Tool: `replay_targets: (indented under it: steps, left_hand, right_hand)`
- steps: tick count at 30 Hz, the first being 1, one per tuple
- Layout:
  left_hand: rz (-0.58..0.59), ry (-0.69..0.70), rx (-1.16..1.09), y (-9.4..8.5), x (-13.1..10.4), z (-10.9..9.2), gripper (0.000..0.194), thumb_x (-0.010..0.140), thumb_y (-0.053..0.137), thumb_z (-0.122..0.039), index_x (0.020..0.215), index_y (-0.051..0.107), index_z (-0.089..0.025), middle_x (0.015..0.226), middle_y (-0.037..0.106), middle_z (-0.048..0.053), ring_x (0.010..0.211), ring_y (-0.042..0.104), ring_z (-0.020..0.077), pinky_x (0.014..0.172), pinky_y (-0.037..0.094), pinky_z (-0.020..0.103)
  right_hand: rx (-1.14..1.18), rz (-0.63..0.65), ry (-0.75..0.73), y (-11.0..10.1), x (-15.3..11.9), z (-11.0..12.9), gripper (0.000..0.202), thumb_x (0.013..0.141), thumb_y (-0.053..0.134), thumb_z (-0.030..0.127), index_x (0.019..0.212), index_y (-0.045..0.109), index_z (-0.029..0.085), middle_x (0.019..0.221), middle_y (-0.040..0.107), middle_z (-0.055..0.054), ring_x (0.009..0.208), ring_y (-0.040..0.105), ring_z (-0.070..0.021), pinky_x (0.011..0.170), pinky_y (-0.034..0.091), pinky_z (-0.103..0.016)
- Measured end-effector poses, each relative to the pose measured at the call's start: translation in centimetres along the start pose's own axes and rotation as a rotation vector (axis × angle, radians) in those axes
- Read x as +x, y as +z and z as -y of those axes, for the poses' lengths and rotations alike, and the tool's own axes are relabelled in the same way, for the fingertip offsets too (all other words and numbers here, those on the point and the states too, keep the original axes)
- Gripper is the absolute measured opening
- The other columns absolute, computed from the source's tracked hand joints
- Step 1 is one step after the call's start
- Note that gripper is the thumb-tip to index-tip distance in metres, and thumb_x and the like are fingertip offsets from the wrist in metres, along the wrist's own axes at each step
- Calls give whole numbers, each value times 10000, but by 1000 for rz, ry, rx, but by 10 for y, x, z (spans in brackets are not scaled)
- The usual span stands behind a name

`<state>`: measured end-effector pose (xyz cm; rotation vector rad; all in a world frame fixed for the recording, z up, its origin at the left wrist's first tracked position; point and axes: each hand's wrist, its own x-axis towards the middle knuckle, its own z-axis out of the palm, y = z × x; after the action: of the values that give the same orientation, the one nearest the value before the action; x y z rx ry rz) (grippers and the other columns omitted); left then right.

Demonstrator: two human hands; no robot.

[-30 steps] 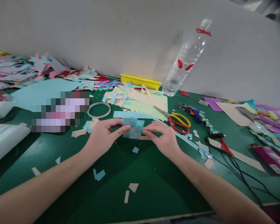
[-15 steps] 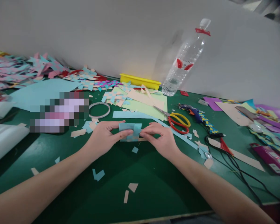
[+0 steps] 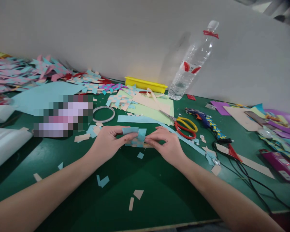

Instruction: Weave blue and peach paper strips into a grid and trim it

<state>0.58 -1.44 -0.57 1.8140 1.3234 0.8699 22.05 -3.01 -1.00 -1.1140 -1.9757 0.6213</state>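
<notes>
In the head view, a clear plastic bottle [image 3: 190,67] is standing on the green table [image 3: 159,199] near the grey wall [image 3: 99,32], showing at a slant; it is wearing a white cap and a red band around its neck. Clear liquid seems to be sitting inside, but its level is hard to make out. Left of it, a long yellow tray [image 3: 146,85] is lying along the foot of the wall, its front side hiding whatever it may be holding.

Nearer, a small woven paper piece [image 3: 141,135], light blue and peach, is being held above the table between both hands. The left hand [image 3: 108,138] is pinching it, thumb pressing on the front; its other fingers are mostly hiding behind. The right hand [image 3: 168,141] is pinching at the right edge, thumb and forefinger pressed together; which strip lies between those fingertips, I cannot tell. The left thumb is covering part of the weave.

A pixelated object [image 3: 67,117] is lying on the left, its details unreadable. The frame's left edge is cutting off a white bundle [image 3: 9,145], and the right edge is clipping a purple case [image 3: 279,164], its contents out of sight.
</notes>
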Motion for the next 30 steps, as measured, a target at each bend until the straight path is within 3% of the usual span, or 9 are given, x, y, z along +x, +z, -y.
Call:
replay_targets:
  steps: [3,7,12,17,22,30]
  left_hand:
    - [69,49,-95,-4,3,0,283,820,574,-470,859,715,-229,798,715,24,695,643,191,611,514,271]
    - [153,82,-278,-10,13,4,336,867,515,-454,1115,624,-254,1137,655,40,1020,613,219,873,496,313]
    - [326,28,-221,-12,21,13,486,711,710,-409,1140,584,-218,1161,641,76,1059,600,258,949,465,423]
    - [359,20,-158,-7,17,14,296,781,633,-435,982,661,-218,1020,695,54,931,647,245,852,512,409]
    - [286,15,-147,-4,14,13,289,777,633,-445,954,686,-222,996,702,51,902,652,241,809,526,378]
    - [268,35,-105,-5,13,6,251,790,616,-468,895,726,-268,916,720,12,761,654,195,701,525,300]
  right_hand:
    - [4,-1,0,-1,0,0,104,836,612,261,793,702,290,792,721,37,715,638,-158,994,371,-422]
    - [1,0,9,-1,2,1,97,834,616,287,810,711,290,789,724,25,709,636,-169,981,384,-430]
    - [-2,6,11,-1,2,-1,100,832,618,298,821,716,287,769,720,21,700,638,-172,991,386,-440]
    - [8,14,16,-2,2,-2,94,826,623,297,829,717,291,782,723,21,680,638,-170,991,390,-444]
    - [4,12,0,-2,2,-2,87,826,622,286,828,710,281,773,718,22,629,625,-150,1010,376,-433]
    - [-23,21,-9,-1,2,-1,93,832,605,280,797,688,260,741,700,22,620,598,-134,997,388,-420]
